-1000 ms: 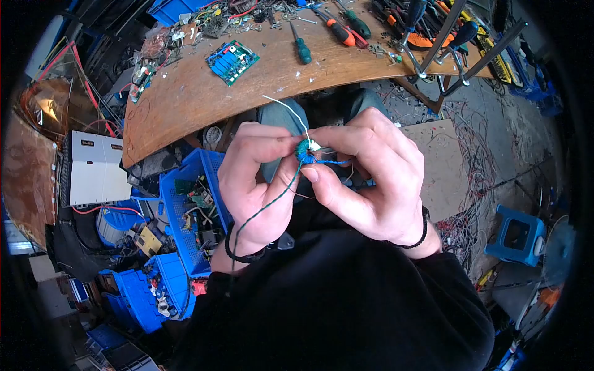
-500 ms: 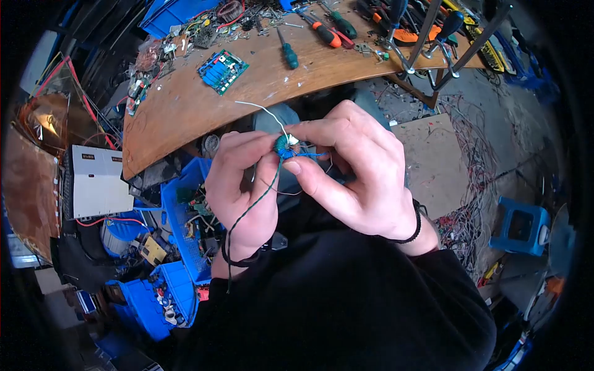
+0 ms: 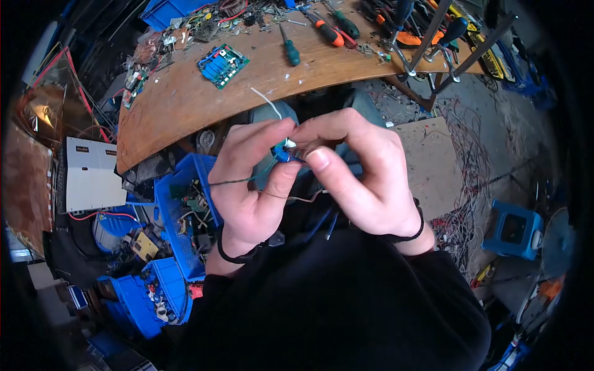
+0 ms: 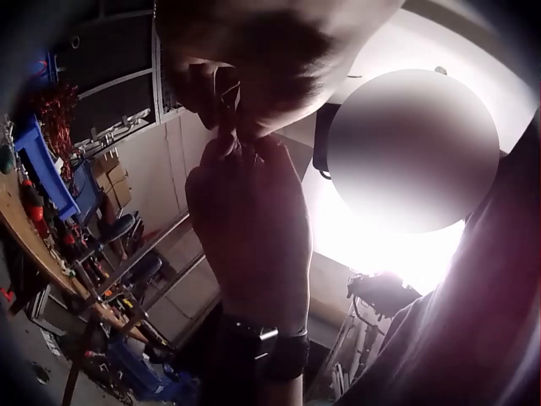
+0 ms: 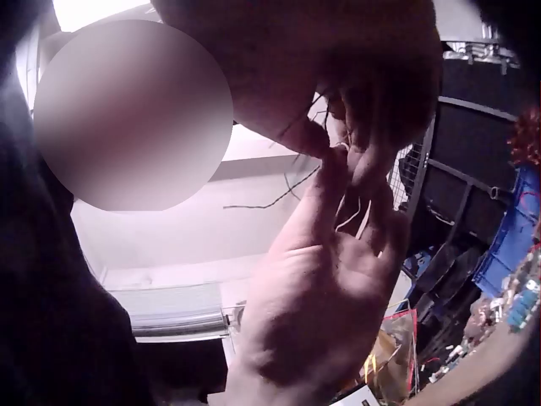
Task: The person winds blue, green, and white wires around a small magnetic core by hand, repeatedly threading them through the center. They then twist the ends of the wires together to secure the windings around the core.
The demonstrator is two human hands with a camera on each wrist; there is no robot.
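A small ring-shaped coil (image 3: pixel 283 153), wound with green and blue wire, is pinched between the thumb and fingers of my left hand (image 3: pixel 247 185). From it a white wire (image 3: pixel 266 101) sticks up past the fingertips, and a dark green twisted wire (image 3: pixel 235 180) runs left across the palm. With thumb and index finger my right hand (image 3: pixel 371 176) pinches the blue wire close beside the coil; dark blue wire ends (image 3: pixel 331 227) hang below that hand. A thin brownish wire (image 3: pixel 297 197) loops between the hands. In the right wrist view, fingers largely hide the coil.
The wooden table (image 3: pixel 167 117) ahead holds a green circuit board (image 3: pixel 223 65), a teal screwdriver (image 3: pixel 289 51) and an orange-handled tool (image 3: pixel 329 33). Blue crates (image 3: pixel 179 232) of parts stand at the left. A blue stool (image 3: pixel 513 229) and tangled wires (image 3: pixel 461 179) are at the right.
The coil has turned in my left fingers. Its green wire has swung from hanging down to pointing left. My right thumb has moved up toward the index finger, and blue wire ends now hang below.
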